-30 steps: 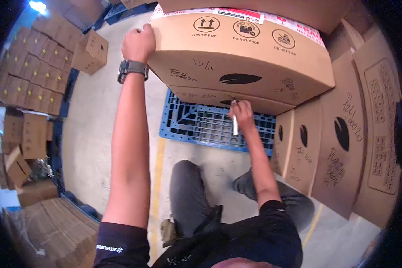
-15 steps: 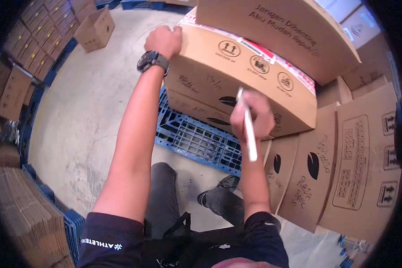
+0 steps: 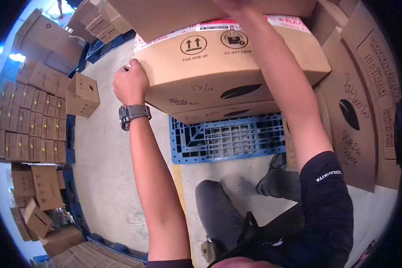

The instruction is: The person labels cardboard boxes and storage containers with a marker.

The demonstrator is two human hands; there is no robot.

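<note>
My left hand (image 3: pixel 131 82), with a watch (image 3: pixel 134 115) on its wrist, is closed beside the left corner of a large cardboard box (image 3: pixel 196 85). A small dark spot shows between its curled fingers, too little to name. The box has printed symbols, a black leaf mark and handwriting on its near side, and red-and-white tape along its top. My right arm reaches across the box toward a raised cardboard panel (image 3: pixel 174 15) behind the tape. Only part of my right hand (image 3: pixel 234 4) shows at the top edge of the view; its fingers are hidden.
Below the box lies a blue plastic pallet (image 3: pixel 187 154). More marked cartons (image 3: pixel 353 134) stand close on the right. Stacked boxes (image 3: pixel 31 120) line the left side, with a single carton (image 3: pixel 82 96) on the floor before them. Flattened cardboard (image 3: pixel 94 254) lies at the lower left.
My right hand has moved from the box's near side up to the raised panel; the white marker it held is out of sight. My left hand stays at the corner. The view has shifted.
</note>
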